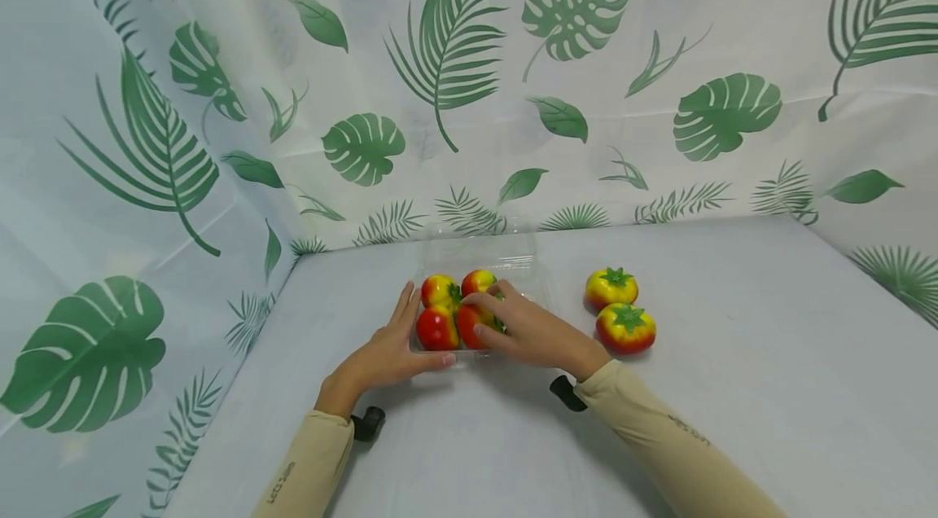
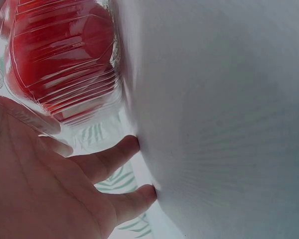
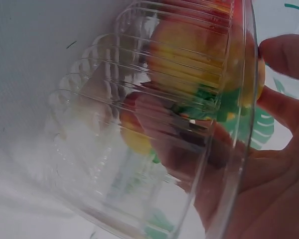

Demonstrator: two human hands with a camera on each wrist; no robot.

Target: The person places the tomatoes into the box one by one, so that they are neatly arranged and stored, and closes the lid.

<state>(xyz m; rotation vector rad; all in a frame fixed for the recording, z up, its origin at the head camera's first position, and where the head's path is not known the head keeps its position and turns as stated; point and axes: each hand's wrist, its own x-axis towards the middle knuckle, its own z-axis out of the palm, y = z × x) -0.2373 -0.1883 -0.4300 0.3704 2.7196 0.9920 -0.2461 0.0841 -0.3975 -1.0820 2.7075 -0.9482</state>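
Note:
A clear plastic clamshell box (image 1: 479, 251) lies with its lid back, holding several red and yellow toy tomatoes with green leaf tops. My right hand (image 1: 529, 331) reaches over its right side. Thumb and fingers grip the front right tomato (image 1: 469, 329), whose yellow side shows through the ribbed plastic in the right wrist view. Beside it sit the front left tomato (image 1: 436, 329) and the back left tomato (image 1: 440, 290). My left hand (image 1: 388, 353) rests against the box's left front corner, fingers extended along the side; in the left wrist view two fingertips (image 2: 131, 145) touch the table.
Right of the box, two more toy tomatoes stand on the white table (image 1: 762, 388), one yellow-topped (image 1: 611, 290) behind the other (image 1: 625, 331). A leaf-printed curtain (image 1: 469, 86) encloses the back and sides. Each wrist wears a dark camera mount.

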